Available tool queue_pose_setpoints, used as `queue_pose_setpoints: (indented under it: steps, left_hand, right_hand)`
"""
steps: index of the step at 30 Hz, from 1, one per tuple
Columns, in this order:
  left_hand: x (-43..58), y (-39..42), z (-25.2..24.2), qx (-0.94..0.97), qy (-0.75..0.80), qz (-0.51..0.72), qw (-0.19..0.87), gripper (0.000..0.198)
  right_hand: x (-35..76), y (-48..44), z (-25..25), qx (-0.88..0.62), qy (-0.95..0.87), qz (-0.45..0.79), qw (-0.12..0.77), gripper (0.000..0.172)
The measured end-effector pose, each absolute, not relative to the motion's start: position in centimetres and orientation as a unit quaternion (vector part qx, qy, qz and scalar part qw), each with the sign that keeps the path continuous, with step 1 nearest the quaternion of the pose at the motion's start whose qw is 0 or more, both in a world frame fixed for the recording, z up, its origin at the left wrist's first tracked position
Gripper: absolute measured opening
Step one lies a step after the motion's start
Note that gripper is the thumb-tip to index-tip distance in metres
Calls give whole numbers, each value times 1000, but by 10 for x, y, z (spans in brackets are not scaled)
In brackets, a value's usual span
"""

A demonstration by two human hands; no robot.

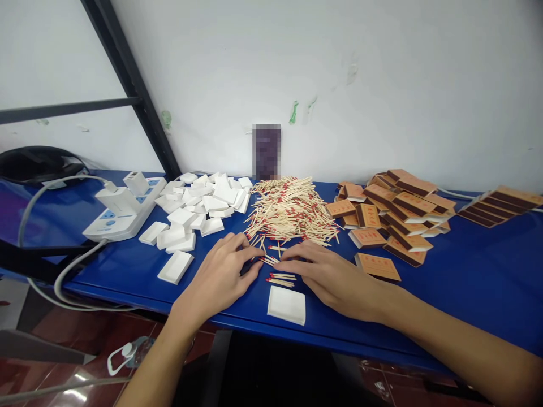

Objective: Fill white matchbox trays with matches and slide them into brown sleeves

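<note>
My left hand (224,271) and my right hand (328,274) lie side by side on the blue table (466,282), fingers bent and converging on a few loose matchsticks (278,271) between them. Which fingers actually pinch matches is hard to make out. A big pile of red-tipped matchsticks (291,212) lies just beyond the fingertips. One empty white inner tray (287,305) sits at the table's front edge, just below my hands. Another white tray (175,267) lies left of my left hand.
A heap of white trays (199,203) fills the back left, next to a white power strip (123,212) with plugged adapters and cables. Orange-brown matchbox sleeves (394,217) are piled at the right, more (500,204) at the far right. A black metal frame (127,73) leans against the wall.
</note>
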State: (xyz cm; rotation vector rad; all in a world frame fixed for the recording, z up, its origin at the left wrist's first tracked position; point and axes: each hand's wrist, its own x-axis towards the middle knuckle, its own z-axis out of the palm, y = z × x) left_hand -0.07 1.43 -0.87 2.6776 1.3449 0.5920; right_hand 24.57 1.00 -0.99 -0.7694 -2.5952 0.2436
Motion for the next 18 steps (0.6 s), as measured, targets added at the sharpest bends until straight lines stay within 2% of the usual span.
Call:
queue_pose_setpoints:
  steps: [4,6,18]
  left_hand:
    - [1,15,-9,867,453,207,29,19]
    - [2,15,-8,859,466,211,20,19]
    - [2,17,-7,839,504,203,9,16]
  right_hand:
    - [245,10,-9,-257,-949,63,173,59]
    - [245,11,-9,-256,-952,52,156,61]
    - [252,13,-8,-275,-939,61,199,40]
